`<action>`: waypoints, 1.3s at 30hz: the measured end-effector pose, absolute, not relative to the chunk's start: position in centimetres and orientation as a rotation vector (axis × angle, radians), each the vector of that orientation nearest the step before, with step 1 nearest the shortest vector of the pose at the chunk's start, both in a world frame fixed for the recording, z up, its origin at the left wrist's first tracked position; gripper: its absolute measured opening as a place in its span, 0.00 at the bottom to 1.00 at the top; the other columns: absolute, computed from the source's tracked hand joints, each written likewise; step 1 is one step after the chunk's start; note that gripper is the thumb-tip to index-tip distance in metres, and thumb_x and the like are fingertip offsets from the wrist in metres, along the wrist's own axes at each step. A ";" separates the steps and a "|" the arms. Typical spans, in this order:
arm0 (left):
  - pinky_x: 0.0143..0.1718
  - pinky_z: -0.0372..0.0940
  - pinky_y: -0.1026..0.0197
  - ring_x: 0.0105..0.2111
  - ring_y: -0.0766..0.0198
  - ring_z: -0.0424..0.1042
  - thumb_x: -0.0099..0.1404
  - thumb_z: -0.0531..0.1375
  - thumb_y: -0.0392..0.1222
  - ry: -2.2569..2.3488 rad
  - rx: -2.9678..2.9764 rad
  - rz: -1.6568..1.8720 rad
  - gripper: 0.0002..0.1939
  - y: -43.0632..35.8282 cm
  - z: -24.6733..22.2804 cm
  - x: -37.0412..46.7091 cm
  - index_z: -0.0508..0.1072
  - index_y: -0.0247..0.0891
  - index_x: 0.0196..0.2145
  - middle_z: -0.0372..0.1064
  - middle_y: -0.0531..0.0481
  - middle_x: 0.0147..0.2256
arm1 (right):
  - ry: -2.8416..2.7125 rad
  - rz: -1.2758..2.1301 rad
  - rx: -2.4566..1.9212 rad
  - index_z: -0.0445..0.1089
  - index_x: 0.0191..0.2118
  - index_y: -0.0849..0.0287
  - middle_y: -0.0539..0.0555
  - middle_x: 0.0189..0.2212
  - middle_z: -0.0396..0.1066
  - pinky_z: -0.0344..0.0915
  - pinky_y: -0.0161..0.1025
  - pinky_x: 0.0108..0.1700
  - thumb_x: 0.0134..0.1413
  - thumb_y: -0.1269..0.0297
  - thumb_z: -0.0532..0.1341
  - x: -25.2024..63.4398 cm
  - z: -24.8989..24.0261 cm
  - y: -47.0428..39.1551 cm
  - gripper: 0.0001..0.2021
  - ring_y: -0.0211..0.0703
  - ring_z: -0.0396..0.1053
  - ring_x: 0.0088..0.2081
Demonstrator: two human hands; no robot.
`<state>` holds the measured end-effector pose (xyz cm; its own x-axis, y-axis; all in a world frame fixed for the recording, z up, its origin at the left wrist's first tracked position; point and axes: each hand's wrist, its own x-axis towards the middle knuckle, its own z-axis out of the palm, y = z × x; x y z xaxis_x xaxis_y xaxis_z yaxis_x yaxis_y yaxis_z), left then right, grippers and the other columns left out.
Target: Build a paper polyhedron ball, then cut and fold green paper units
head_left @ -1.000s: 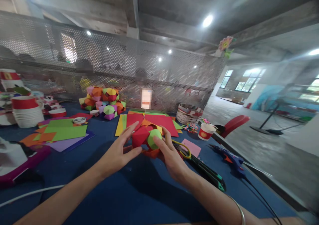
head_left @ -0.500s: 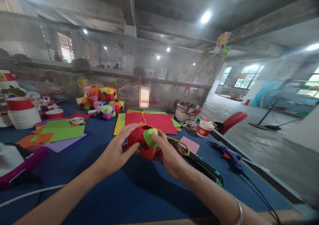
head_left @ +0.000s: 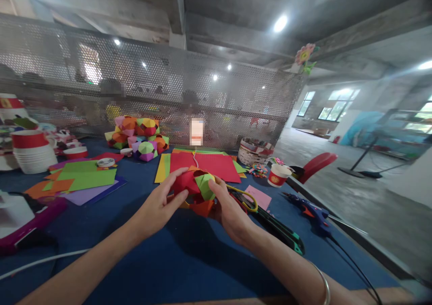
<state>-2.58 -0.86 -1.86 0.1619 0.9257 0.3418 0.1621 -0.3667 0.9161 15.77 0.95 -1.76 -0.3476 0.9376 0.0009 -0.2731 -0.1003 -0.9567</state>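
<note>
Between my hands is a folded paper ball (head_left: 204, 187) with red, green and orange faces, lifted over the blue tabletop (head_left: 162, 264). My left hand (head_left: 168, 194) grips its red left side, thumb in front and fingers behind. On the right, my right hand (head_left: 227, 208) holds the green and orange side, its thumb on the green face. The fingers of this hand are partly hidden behind the ball. Beyond the ball lies a stack of red, yellow and green paper (head_left: 209, 166).
Yellow-handled scissors (head_left: 251, 199) and a green-black cutter (head_left: 283, 229) lie right of my hands, with a blue glue gun (head_left: 312, 212) and paper cup (head_left: 278, 175) farther right. Finished paper balls (head_left: 145, 149), paper sheets (head_left: 84, 176) and stacked cups (head_left: 32, 149) are at the left.
The ball has turned slightly in my hands, and an orange tip now shows at its top. Both hands keep their hold on it.
</note>
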 end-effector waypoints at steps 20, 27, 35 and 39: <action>0.59 0.67 0.46 0.61 0.48 0.66 0.69 0.60 0.51 1.113 1.805 1.280 0.31 -0.7 -2.5 -2.7 0.59 0.48 0.66 0.57 0.43 0.68 | -1.213 1.595 -0.846 0.57 0.64 0.50 0.56 0.56 0.72 0.71 0.48 0.51 0.53 0.41 0.67 15.8 -1.8 0.8 0.37 0.53 0.73 0.53; 0.59 0.66 0.41 0.67 0.43 0.57 0.61 0.65 0.46 1.191 1.804 1.358 0.39 -1.0 -2.2 -2.4 0.56 0.47 0.67 0.52 0.39 0.69 | -1.225 1.510 -0.879 0.47 0.68 0.48 0.56 0.56 0.70 0.69 0.48 0.55 0.53 0.44 0.68 15.7 -1.5 0.5 0.43 0.52 0.72 0.55; 0.57 0.67 0.42 0.64 0.44 0.61 0.57 0.66 0.43 1.337 1.893 1.493 0.39 -0.7 -2.9 -2.2 0.58 0.46 0.64 0.58 0.39 0.65 | -1.264 1.357 -0.799 0.48 0.65 0.47 0.58 0.57 0.65 0.70 0.46 0.55 0.47 0.47 0.71 15.4 -1.8 0.8 0.45 0.52 0.71 0.54; 0.62 0.62 0.41 0.64 0.45 0.62 0.61 0.64 0.43 1.436 2.055 1.507 0.35 -0.5 -3.3 -2.1 0.58 0.45 0.64 0.59 0.39 0.63 | -1.301 1.332 -0.789 0.46 0.65 0.50 0.60 0.59 0.61 0.70 0.44 0.55 0.48 0.46 0.71 15.2 -2.4 0.9 0.46 0.50 0.71 0.53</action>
